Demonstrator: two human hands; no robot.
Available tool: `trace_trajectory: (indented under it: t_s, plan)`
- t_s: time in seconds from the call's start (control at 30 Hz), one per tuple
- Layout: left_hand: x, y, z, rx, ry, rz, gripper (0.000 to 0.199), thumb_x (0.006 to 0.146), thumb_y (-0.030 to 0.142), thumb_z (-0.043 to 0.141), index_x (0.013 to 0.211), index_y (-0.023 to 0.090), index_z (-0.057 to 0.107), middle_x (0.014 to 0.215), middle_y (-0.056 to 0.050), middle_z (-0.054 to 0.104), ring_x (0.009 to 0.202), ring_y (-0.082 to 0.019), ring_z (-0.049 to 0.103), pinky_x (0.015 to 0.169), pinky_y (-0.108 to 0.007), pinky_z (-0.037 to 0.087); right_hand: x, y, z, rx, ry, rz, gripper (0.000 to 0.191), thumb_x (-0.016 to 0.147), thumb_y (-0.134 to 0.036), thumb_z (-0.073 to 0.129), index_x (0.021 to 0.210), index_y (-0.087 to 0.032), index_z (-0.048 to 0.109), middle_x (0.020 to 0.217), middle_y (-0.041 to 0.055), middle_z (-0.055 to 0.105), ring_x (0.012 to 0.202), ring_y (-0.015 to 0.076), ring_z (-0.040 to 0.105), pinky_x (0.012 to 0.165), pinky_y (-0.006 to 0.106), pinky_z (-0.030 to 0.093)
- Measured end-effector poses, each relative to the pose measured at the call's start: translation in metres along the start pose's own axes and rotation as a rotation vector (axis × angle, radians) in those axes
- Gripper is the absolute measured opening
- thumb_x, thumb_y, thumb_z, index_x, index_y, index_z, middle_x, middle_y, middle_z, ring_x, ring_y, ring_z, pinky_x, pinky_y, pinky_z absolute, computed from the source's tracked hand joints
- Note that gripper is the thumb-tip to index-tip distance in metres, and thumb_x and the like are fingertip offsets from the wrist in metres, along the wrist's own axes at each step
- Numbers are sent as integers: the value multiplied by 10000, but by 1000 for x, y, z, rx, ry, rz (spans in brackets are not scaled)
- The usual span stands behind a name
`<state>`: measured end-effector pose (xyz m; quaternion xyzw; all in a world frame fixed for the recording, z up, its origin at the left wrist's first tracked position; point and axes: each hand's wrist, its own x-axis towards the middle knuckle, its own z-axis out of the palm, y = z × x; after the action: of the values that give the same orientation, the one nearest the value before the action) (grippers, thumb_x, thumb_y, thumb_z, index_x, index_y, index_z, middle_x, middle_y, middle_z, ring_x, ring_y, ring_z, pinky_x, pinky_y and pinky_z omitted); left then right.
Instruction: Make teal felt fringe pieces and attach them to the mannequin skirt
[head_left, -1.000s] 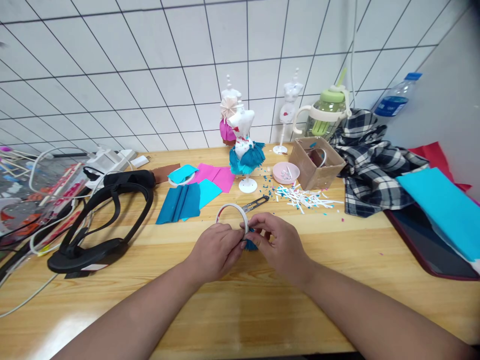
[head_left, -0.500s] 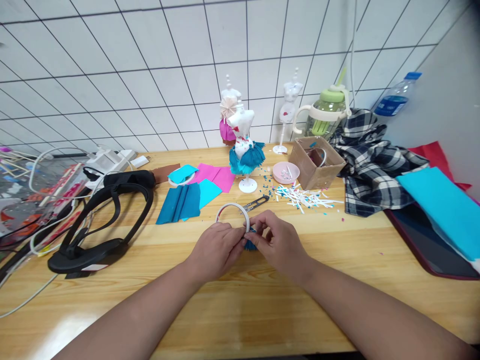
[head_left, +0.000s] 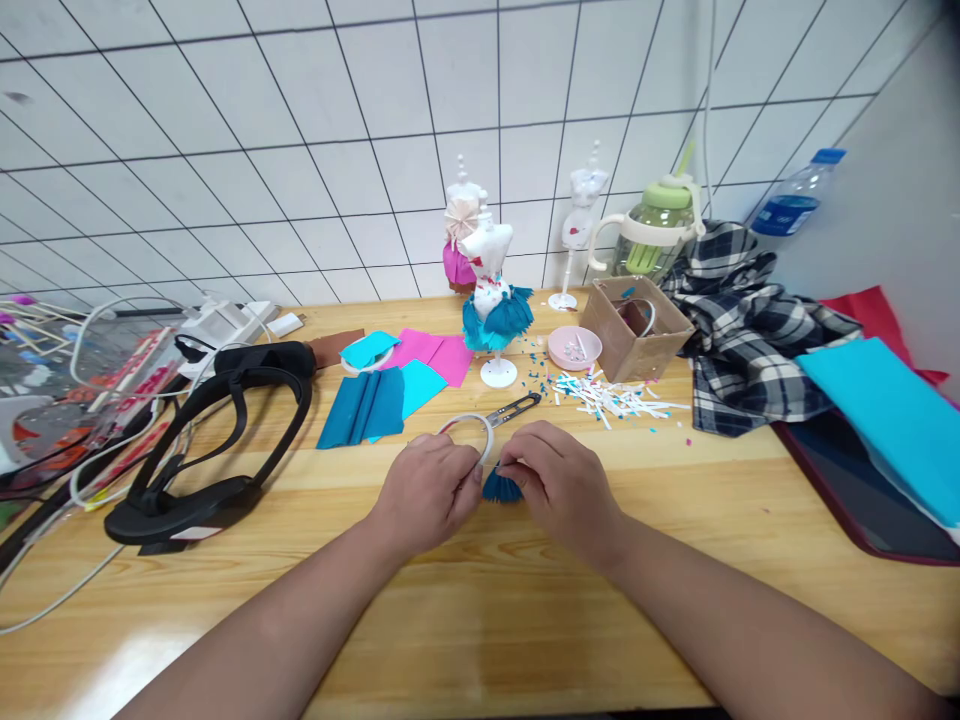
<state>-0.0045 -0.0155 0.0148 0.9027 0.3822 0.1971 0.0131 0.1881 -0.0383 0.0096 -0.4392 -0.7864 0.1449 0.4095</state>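
My left hand (head_left: 431,490) is closed around the near side of a white tape roll (head_left: 484,430), which stands up as a ring above its fingers. Just to the right, my right hand (head_left: 566,490) pinches at the top edge of a small piece of fringed teal crepe paper (head_left: 502,487), whose fringe points down toward the table. The fingertips partly cover that edge. A pair of thread snips (head_left: 514,408) lies behind the hands. Beyond it stands a small white dress form (head_left: 487,250) with a teal frilled paper skirt (head_left: 498,318).
Folded teal paper (head_left: 360,408) and pink paper (head_left: 450,358) lie at left, beside a black headset (head_left: 217,450). White paper scraps (head_left: 615,397), a pink dish (head_left: 574,348), a cardboard box (head_left: 637,335) and a plaid cloth (head_left: 750,350) are at right. A tiled wall bounds the back.
My hands have moved apart slightly. The tape roll has tilted and lowered with my left hand, and more of the fringed teal paper shows between the hands.
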Motion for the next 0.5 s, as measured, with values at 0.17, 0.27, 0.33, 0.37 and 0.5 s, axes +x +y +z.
trace_trajectory:
  t_s: [0.17, 0.27, 0.33, 0.37, 0.5]
  plan:
    - [-2, 4, 0, -187, 93, -117, 312, 914, 258, 366, 624, 198, 464, 572, -6, 466, 568, -162, 450, 544, -288, 312, -3, -7, -1, 50, 14, -26, 110, 935, -202, 477, 861, -214, 558, 866, 48, 611, 849, 178, 559, 764, 297, 448]
    - [-1, -15, -2, -282, 207, -342, 350, 939, 273, 330, 617, 198, 445, 566, 5, 451, 554, -152, 449, 529, -278, 320, -1, -5, -7, 118, 96, -8, 108, 933, -200, 473, 842, -213, 529, 832, 38, 586, 812, 168, 545, 724, 284, 434]
    - [0, -35, -3, -184, 234, -454, 368, 944, 285, 331, 620, 194, 480, 566, -3, 458, 582, -167, 461, 546, -289, 327, 1, 0, -11, 152, 137, 37, 110, 930, -223, 486, 825, -212, 518, 813, 29, 567, 785, 162, 531, 695, 276, 417]
    - [1, -45, -2, -92, 186, -439, 361, 936, 298, 362, 637, 188, 531, 600, -22, 501, 645, -189, 488, 588, -303, 351, 3, 3, -13, 172, 139, 74, 118, 928, -236, 490, 816, -211, 518, 805, 23, 558, 769, 158, 521, 680, 271, 407]
    - [1, -63, 6, 245, 60, -396, 289, 891, 354, 481, 970, 165, 686, 954, -130, 612, 940, -292, 520, 832, -427, 406, 7, 11, -10, 308, 36, 306, 171, 920, -272, 476, 768, -202, 509, 750, -3, 511, 686, 139, 471, 611, 254, 367]
